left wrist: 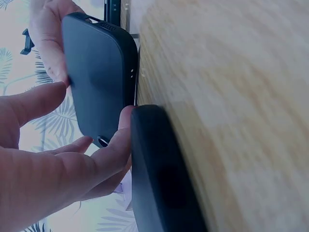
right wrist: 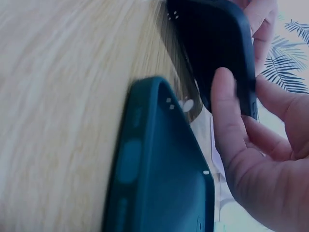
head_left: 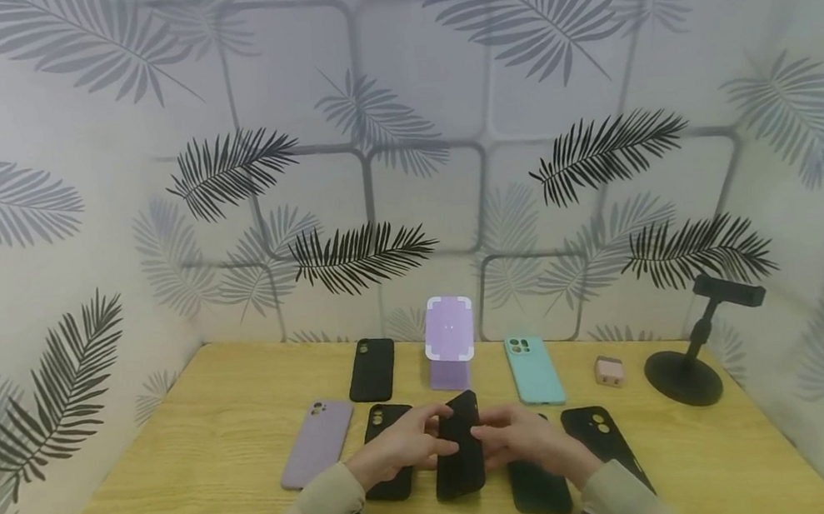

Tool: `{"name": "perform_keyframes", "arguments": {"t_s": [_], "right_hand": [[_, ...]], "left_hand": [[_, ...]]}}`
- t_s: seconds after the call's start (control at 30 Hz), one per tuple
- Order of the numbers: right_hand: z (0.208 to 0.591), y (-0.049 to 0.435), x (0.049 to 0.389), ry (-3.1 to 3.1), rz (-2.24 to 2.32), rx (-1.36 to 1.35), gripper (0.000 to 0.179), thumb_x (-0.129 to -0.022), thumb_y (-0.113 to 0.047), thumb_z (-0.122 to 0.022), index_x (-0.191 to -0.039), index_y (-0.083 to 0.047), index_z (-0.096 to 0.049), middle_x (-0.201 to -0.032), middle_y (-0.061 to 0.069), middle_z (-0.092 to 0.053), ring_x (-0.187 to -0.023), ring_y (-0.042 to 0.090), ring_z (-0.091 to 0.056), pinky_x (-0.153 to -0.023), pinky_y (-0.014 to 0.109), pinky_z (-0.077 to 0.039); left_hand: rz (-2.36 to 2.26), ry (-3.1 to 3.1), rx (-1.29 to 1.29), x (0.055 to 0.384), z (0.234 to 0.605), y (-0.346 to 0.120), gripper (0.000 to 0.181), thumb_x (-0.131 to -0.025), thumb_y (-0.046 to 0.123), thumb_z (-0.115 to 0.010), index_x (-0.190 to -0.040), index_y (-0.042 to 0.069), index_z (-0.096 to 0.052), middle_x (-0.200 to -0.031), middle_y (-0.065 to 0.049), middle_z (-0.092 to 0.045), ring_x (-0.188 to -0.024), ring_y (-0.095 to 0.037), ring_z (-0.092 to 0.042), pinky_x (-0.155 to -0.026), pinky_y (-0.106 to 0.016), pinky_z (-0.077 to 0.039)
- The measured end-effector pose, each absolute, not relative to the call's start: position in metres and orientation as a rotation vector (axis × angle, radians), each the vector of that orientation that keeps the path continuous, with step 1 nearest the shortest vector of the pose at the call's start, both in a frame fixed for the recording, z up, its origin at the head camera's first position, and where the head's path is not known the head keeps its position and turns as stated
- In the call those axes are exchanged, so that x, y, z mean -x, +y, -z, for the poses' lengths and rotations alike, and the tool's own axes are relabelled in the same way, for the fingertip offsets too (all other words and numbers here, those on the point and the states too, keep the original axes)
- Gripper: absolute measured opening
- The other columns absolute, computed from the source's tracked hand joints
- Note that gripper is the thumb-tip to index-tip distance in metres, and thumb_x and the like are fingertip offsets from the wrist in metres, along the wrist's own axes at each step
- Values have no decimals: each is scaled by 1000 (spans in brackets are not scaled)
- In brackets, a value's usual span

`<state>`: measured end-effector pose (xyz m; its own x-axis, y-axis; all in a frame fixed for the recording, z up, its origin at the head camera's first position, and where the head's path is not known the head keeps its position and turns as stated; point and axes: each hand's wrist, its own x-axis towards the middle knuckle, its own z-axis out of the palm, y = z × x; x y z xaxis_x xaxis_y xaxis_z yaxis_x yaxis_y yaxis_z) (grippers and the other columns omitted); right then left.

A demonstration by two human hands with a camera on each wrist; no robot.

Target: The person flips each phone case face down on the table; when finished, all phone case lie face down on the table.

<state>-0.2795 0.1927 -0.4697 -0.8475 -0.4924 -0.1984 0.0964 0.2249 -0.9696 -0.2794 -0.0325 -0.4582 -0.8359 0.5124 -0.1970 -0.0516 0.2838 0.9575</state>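
Observation:
A black phone case (head_left: pixel 460 461) stands tilted on edge between both hands. From the left, my left hand (head_left: pixel 405 444) grips the case by its edges; thumb and fingers show along the sides in the left wrist view. My right hand (head_left: pixel 525 439) pinches the opposite edge, one finger lying over the case's dark inner face (right wrist: pixel 210 46) in the right wrist view. The smooth back (left wrist: pixel 96 72) faces the left wrist camera. Below the left wrist lies another black case (head_left: pixel 394 487). A dark green case (right wrist: pixel 164 159) rests on the table, hollow side up, partly covered by the right hand in the head view.
A lilac case (head_left: pixel 317 444), a black case (head_left: pixel 372 370), a turquoise case (head_left: pixel 535 371) and another black case (head_left: pixel 605 442) lie around the hands. Behind them stand a purple phone stand (head_left: pixel 449 328), a pink charger plug (head_left: pixel 609 371) and a black round-based stand (head_left: pixel 684 379). The patterned wall closes off the back.

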Motion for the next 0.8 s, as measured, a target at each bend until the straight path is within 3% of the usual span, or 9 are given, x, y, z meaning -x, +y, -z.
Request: {"name": "perform_keyframes", "arguments": {"t_s": [0.23, 0.43, 0.67, 0.8], "right_hand": [[468, 195, 277, 2187, 1600, 249, 41, -94, -12, -66, -125, 13, -56, -81, 7, -70, -69, 14, -69, -65, 33, -62], [467, 194, 275, 2284, 1519, 179, 51, -91, -7, -69, -132, 16, -49, -81, 11, -73, -65, 15, -70, -59, 33, -61], [466, 196, 274, 2288, 1497, 202, 37, -93, -3, -64, -123, 16, -57, -84, 17, -73, -65, 15, -70, -58, 31, -61], [464, 200, 274, 2255, 1518, 231, 38, -93, -3, -63, -125, 16, -55, -88, 18, -73, -68, 15, -70, -62, 32, -61]], "left_hand": [[-1582, 2088, -406, 279, 456, -35, 52, -89, 3, -68, -138, 4, -50, -134, -25, -51, -112, -31, -60, -83, -47, -58], [-1574, 2096, -398, 279, 454, -37, 54, -89, 4, -69, -139, 2, -48, -135, -27, -49, -113, -34, -59, -82, -48, -59], [-1539, 2137, -400, 279, 451, -40, 58, -90, 6, -69, -142, 1, -45, -139, -30, -46, -116, -38, -58, -82, -48, -59], [-1511, 2209, -408, 276, 448, -40, 60, -91, 10, -69, -144, 2, -43, -145, -30, -40, -128, -44, -48, -89, -51, -55]]}}
